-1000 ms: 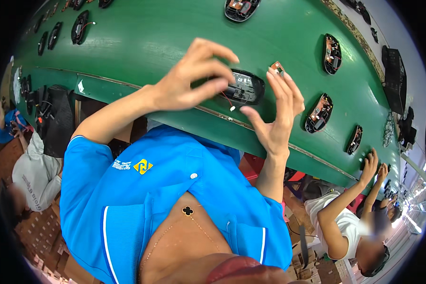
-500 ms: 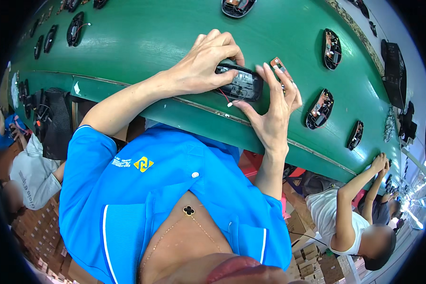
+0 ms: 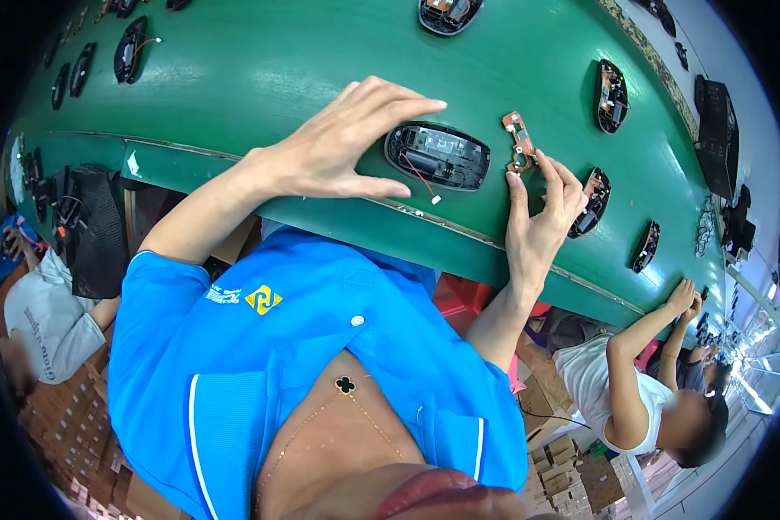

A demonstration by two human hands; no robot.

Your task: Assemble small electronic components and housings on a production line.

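A black oval plastic housing (image 3: 446, 165) lies on the green bench, its open inside facing up. A thin red wire with a small white connector (image 3: 435, 200) trails out of its near side. My left hand (image 3: 342, 143) is just left of the housing, thumb and fingers spread wide, holding nothing. To the housing's right is a narrow orange-brown circuit board (image 3: 518, 133) with small parts on it. My right hand (image 3: 546, 208) has its thumb and index fingertip on either side of the board's near end, pinching it.
More black housings with boards in them (image 3: 611, 95) (image 3: 591, 204) (image 3: 646, 246) lie to the right, and another (image 3: 450, 13) at the far edge. Several sit at the far left (image 3: 132, 50). The green bench's front edge (image 3: 355, 201) runs before me. A co-worker in white (image 3: 611, 381) sits at right.
My left hand has let go of the housing and drawn back left, opening. My right hand has left the housing's right end and moved right onto the circuit board.
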